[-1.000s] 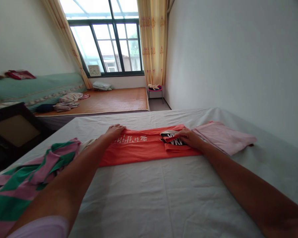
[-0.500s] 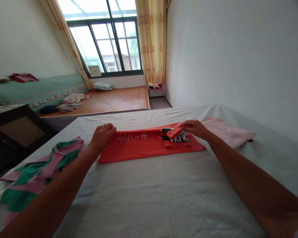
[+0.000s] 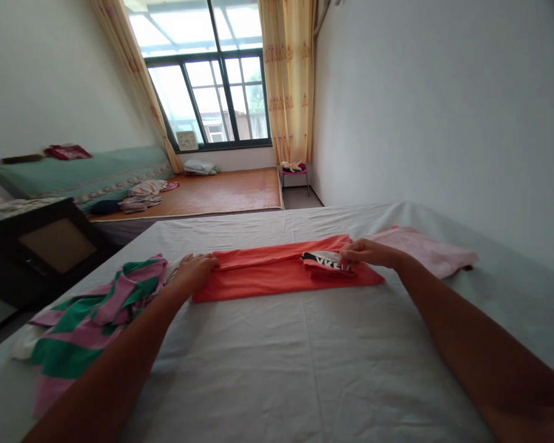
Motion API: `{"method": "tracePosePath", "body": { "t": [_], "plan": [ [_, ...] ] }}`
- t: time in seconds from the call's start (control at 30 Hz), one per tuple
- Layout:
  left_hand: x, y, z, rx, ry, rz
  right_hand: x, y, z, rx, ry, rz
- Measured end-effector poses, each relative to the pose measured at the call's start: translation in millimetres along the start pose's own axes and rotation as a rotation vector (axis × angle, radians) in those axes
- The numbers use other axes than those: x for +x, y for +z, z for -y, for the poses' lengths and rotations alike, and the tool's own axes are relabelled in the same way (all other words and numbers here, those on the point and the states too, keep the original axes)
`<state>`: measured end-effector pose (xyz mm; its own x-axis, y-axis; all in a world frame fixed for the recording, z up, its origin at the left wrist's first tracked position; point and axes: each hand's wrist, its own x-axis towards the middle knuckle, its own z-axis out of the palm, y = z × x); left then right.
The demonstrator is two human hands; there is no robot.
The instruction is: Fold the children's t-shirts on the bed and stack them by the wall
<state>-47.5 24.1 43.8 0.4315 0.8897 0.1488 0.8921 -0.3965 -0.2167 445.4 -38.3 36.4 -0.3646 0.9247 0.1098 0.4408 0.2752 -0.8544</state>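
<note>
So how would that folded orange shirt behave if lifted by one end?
Probably floppy: the orange shirt lies flat in soft layers on the sheet. Likely light, being thin fabric. The fold may fall open, since only the left hand and right hand pin its ends.

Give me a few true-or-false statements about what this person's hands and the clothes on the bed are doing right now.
1. Both hands rest on the orange garment. True: the left hand is at its left end, the right hand at its right end.
2. The orange garment hangs in the air. False: it lies flat on the white sheet.
3. A green and pink striped garment lies left of the left hand. True.
4. The pale pink cloth lies on top of the striped garment. False: it lies apart, on the bed's right side, beyond the right hand.
5. The right hand holds a clock. False: its fingers pinch a folded edge of the orange garment by the black-and-white print.
</note>
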Motion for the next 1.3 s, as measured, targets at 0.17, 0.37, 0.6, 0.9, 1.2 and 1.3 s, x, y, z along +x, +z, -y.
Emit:
{"method": "tracePosePath", "body": {
  "t": [0.17, 0.37, 0.6, 0.9, 1.2, 1.3],
  "plan": [
    [30.1, -4.7, -29.0, -0.128, -0.01, -0.067, 26.4, 2.8, 1.4, -0.067, -0.002, -0.221],
    [69.3, 23.0, -116.3, -0.331, 0.16, -0.006, 64.8, 38.5, -14.3, -0.578, -0.108, -0.137],
    [66.8, 44.3, -83.4, -0.283, 0.053, 0.245, 50.7, 43.3, -59.9, -0.877, 0.09, -0.065],
    [32.4, 50.0, -32.4, -0.102, -0.274, 0.144, 52.9, 40.9, -67.9, -0.952, 0.124, -0.096],
    [27.7, 56.1, -34.6, -0.025, -0.326, -0.006, 53.0, 43.5, -71.9, -1.006, 0.14, -0.132],
    [26.5, 58.8, -34.4, -0.043, -0.315, -0.021, 50.7, 46.2, -69.6, -1.028, 0.142, -0.145]
  ]
}}
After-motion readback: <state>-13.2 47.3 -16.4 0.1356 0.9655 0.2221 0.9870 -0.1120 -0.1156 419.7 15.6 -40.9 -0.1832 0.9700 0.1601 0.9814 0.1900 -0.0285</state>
